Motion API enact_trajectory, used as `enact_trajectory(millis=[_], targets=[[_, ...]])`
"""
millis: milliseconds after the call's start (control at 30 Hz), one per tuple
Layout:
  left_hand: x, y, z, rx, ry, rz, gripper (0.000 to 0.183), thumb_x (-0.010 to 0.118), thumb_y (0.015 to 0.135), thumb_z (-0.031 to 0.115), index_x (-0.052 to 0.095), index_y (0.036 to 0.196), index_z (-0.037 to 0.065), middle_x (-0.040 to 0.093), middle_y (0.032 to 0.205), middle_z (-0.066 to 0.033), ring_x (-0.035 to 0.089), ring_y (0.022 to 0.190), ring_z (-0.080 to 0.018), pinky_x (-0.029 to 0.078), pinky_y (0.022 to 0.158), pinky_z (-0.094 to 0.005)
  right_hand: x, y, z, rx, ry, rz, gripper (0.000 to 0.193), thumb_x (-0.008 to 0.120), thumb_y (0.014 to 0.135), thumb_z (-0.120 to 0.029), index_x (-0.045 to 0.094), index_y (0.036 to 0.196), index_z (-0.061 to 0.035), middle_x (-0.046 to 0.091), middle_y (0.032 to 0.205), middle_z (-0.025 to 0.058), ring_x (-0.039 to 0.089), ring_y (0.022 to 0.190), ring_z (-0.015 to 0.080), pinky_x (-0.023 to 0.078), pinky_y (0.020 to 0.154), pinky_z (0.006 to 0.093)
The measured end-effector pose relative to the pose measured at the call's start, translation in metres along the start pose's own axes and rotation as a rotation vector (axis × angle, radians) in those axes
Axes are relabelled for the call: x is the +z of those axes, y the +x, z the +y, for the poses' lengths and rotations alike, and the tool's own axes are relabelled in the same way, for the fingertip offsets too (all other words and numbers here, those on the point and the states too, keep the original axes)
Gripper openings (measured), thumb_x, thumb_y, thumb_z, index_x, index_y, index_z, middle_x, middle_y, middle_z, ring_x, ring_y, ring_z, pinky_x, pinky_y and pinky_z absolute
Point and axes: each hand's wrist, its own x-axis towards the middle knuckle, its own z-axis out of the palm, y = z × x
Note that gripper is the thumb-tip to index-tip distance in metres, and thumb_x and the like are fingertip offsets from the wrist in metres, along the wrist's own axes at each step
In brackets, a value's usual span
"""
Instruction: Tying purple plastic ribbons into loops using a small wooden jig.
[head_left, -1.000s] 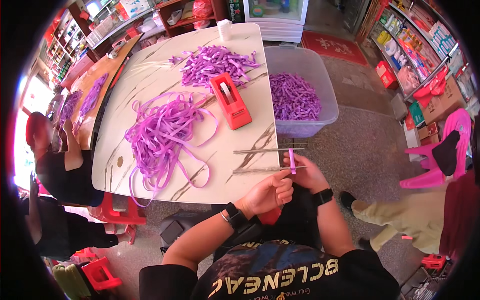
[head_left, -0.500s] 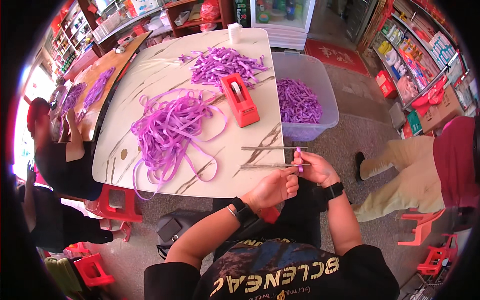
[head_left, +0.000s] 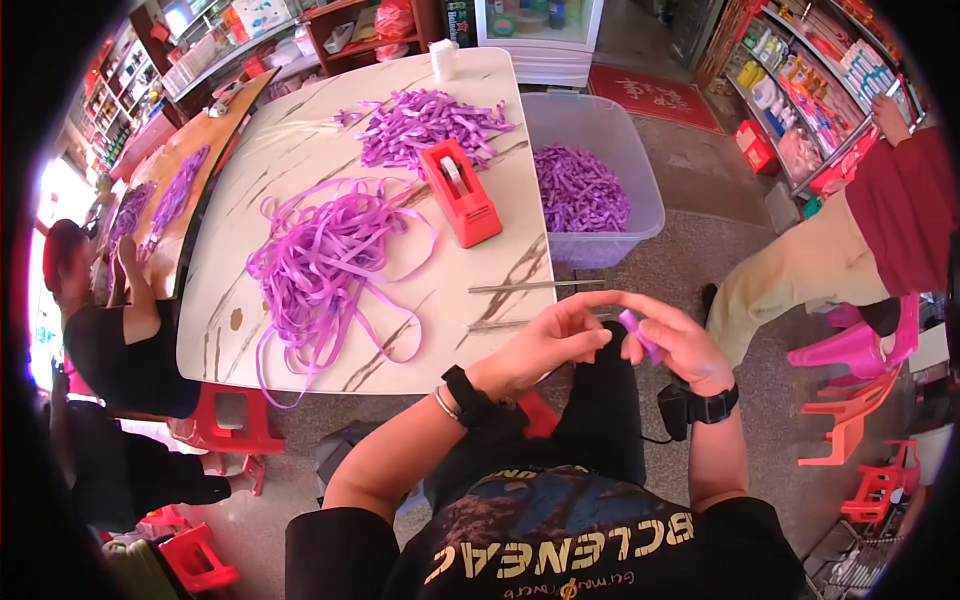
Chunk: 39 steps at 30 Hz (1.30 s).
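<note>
A short loop of purple ribbon is pinched in the fingers of my right hand, just off the table's right corner. My left hand is beside it, fingers curled and fingertips close together; whether anything thin is between them is hidden. Two thin metal rods stick out past the table edge behind my hands: a far rod and a near rod, partly covered by my left hand. A heap of long purple ribbon lies on the marbled table, with a red tape dispenser to its right.
Short purple ribbon pieces are piled at the table's far side, near a white cup stack. A clear plastic bin full of such pieces stands against the table's right side. One person stands at right; others sit at left.
The purple ribbon loop has come off the rods in my right hand, which moved right and nearer me. My left hand has risen slightly. The person at right now reaches toward the shelves.
</note>
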Motion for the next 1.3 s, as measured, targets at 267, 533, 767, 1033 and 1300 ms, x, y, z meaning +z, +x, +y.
enact_trajectory(millis=[267, 533, 767, 1033, 1300], targets=[[-0.002, -0.023, 0.046, 0.067, 0.294, -0.014, 0.015, 0.056, 0.084, 0.006, 0.057, 0.098, 0.002, 0.059, 0.090, -0.0020, 0.055, 0.073, -0.0069, 0.044, 0.064, -0.0209, 0.038, 0.030, -0.011, -0.059, 0.274, -0.242, 0.048, 0.044, 0.089, -0.024, 0.032, 0.129, 0.0017, 0.056, 0.085, 0.0058, 0.054, 0.070, 0.0105, 0.040, 0.064, 0.0196], [-0.027, -0.061, 0.081, 0.086, 0.563, 0.165, 0.012, 0.057, 0.082, 0.003, 0.057, 0.093, 0.000, 0.059, 0.078, -0.0024, 0.056, 0.070, -0.0070, 0.047, 0.061, -0.0208, 0.061, 0.046, 0.005, 0.044, 0.250, -0.268, 0.041, 0.040, 0.092, -0.019, 0.033, 0.129, -0.0032, 0.058, 0.084, 0.0061, 0.056, 0.079, 0.0113, 0.043, 0.071, 0.0221], [-0.089, -0.025, 0.235, 0.431, 1.036, 0.629, 0.045, 0.062, 0.080, 0.016, 0.046, 0.117, -0.003, 0.061, 0.081, -0.0084, 0.055, 0.067, -0.0089, 0.047, 0.057, -0.0239, 0.075, 0.064, 0.054, -0.063, -0.043, -0.224, 0.037, 0.045, 0.091, -0.017, 0.038, 0.123, -0.0018, 0.057, 0.088, 0.0032, 0.052, 0.081, 0.0075, 0.041, 0.074, 0.0213], [-0.119, -0.036, 0.222, -0.151, 1.632, 0.128, 0.019, 0.057, 0.079, 0.021, 0.060, 0.085, 0.003, 0.059, 0.070, -0.0055, 0.055, 0.065, -0.0139, 0.045, 0.058, -0.0288, 0.078, 0.066, 0.053, -0.106, -0.144, -0.182, 0.027, 0.051, 0.086, -0.010, 0.050, 0.111, -0.0002, 0.058, 0.084, 0.0018, 0.054, 0.079, 0.0061, 0.043, 0.070, 0.0203], [-0.139, -0.078, 0.125, -0.279, 2.005, 0.235, 0.022, 0.061, 0.064, 0.026, 0.061, 0.077, 0.008, 0.060, 0.073, -0.0106, 0.058, 0.073, -0.0301, 0.046, 0.064, -0.0386, 0.077, 0.067, 0.055, -0.060, -0.100, -0.209, 0.026, 0.050, 0.087, -0.011, 0.051, 0.110, 0.0002, 0.059, 0.083, 0.0026, 0.056, 0.080, 0.0071, 0.043, 0.071, 0.0207]])
